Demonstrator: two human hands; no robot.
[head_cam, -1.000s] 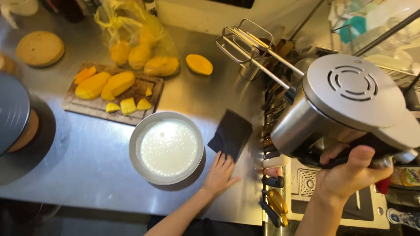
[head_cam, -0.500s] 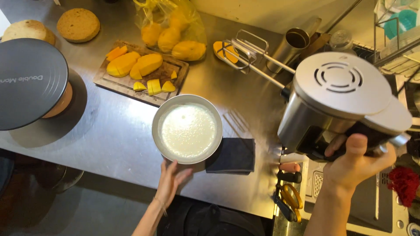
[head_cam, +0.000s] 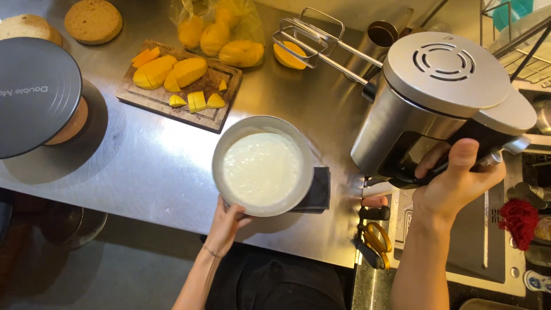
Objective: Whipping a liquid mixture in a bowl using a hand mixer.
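My right hand point(head_cam: 456, 183) grips the black handle of a silver electric hand mixer point(head_cam: 442, 103), held up in the air with its two wire beaters point(head_cam: 313, 37) pointing left over the counter. My left hand point(head_cam: 225, 223) holds the near rim of a round metal bowl point(head_cam: 222, 150) filled with white cream point(head_cam: 262, 168). The bowl rests partly on a dark folded cloth point(head_cam: 319, 192) on the steel counter point(head_cam: 155, 166).
A wooden board point(head_cam: 201, 117) with cut mango pieces lies behind the bowl, a bag of whole mangoes point(head_cam: 215, 31) beyond it. A dark round turntable point(head_cam: 34, 95) and sponge cake rounds point(head_cam: 92, 20) sit at the left. Scissors point(head_cam: 379, 238) and tools hang at the counter's right end.
The bowl has slid onto the dark cloth and my left hand has closed on its rim. The mixer stays raised in my right hand.
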